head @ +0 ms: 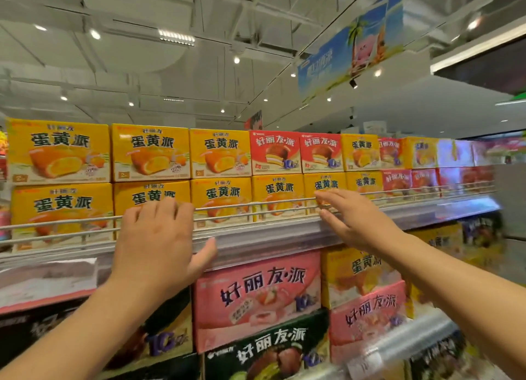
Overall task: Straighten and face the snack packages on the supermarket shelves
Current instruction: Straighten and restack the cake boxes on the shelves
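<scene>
Both hands are open and hold nothing: left hand (155,237) lies spread over the shelf rail (256,209), right hand (355,217) reaches flat toward yellow boxes (222,197) stacked two high, faces forward, behind the rail; red boxes (274,152) sit among them

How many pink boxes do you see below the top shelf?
2. One pink box sits centre, just under the shelf edge; the other is to its right, beneath a yellow box. More may be hidden behind the arms.
</scene>
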